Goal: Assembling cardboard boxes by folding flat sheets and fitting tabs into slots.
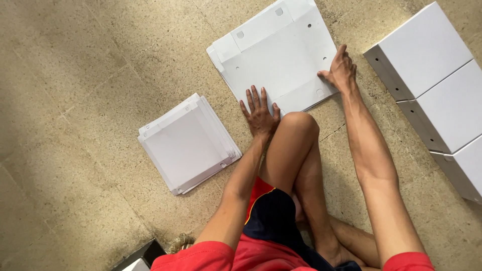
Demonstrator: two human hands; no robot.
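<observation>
Person seated on tiled floor (75, 75), one knee raised. Left hand (260, 113) flat, fingers spread, on near edge of a stack of flat white cardboard sheets (278, 52). Right hand (342, 70) presses the stack's right edge. Second sheet stack (188, 143) lies to the left, apart. Three folded white boxes (432, 85) in a row at right.

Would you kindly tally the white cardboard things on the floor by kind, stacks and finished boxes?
Stacks of flat white cardboard sheets: 2, one under both hands, one at the left
Assembled white boxes: 3, in a row at the right
Total: 5
</observation>
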